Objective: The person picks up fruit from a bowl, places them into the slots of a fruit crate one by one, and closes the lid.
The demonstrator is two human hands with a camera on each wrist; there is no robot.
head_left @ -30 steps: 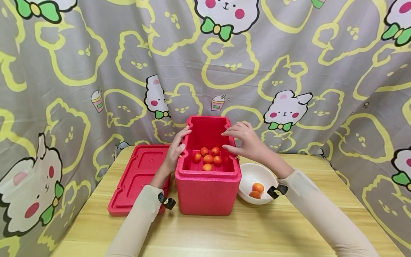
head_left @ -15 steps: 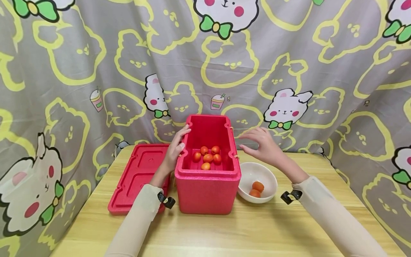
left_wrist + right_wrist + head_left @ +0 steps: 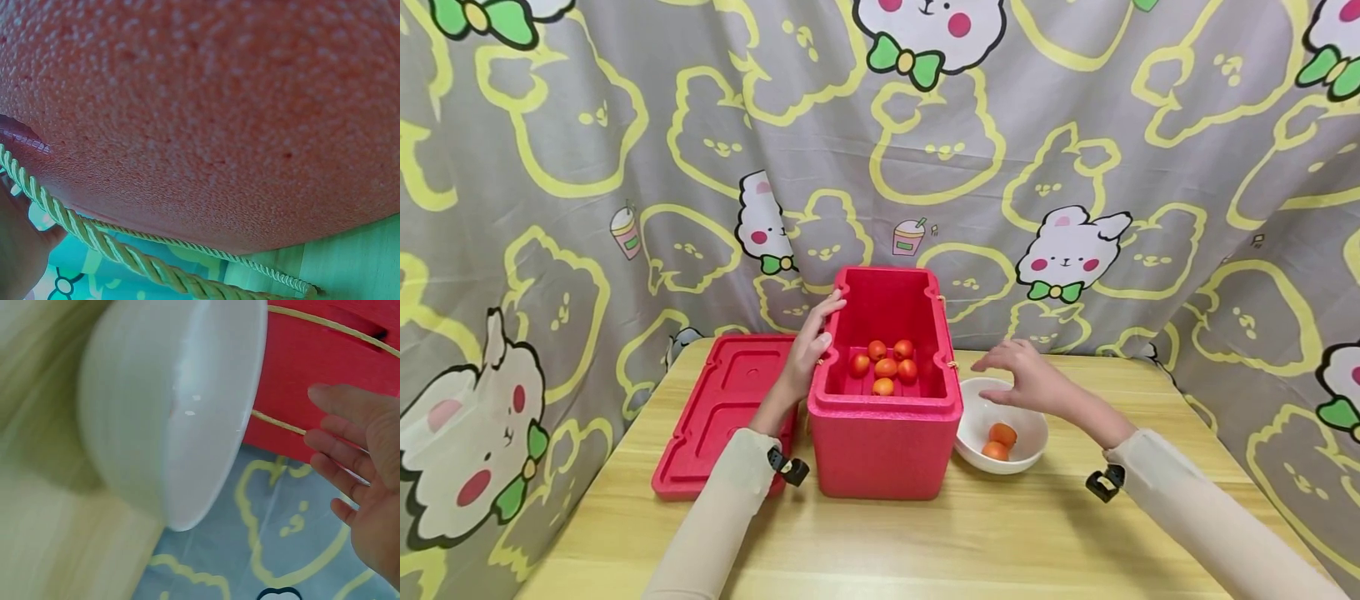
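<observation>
We are facing a patterned curtain [image 3: 820, 125] that is hanging beyond both hands. Beneath them the wooden table [image 3: 880, 550] is bearing our things. The red box [image 3: 880, 458] is standing upright and uncovered between our left hand [image 3: 808, 340] and our right hand [image 3: 1022, 379]. Its red lid [image 3: 730, 392] is lying flat just left of our left hand, partly hidden by that forearm. The white bowl [image 3: 972, 425] is sitting just beside the box, below our right hand, which is hovering over its far side.

Our left fingers are resting nearly straight along the box's rim, apparently steadying it without clenching. Our right hand is grasping nothing; its fingers are bending loosely, well clear of the thumb. A yellow cord [image 3: 103, 242] is running along the box's outer wall beside our left hand. Smallest are the orange fruits [image 3: 885, 368]: six are lying in the box, right of our left hand, and two are lying close together in the bowl, nearer to us than our right hand.

We are judging this as the step of fetching fruit from bowl to box. The next move is probably calling for lowering the right hand towards us and pinching one fruit gently, while the left is bracing the box.
</observation>
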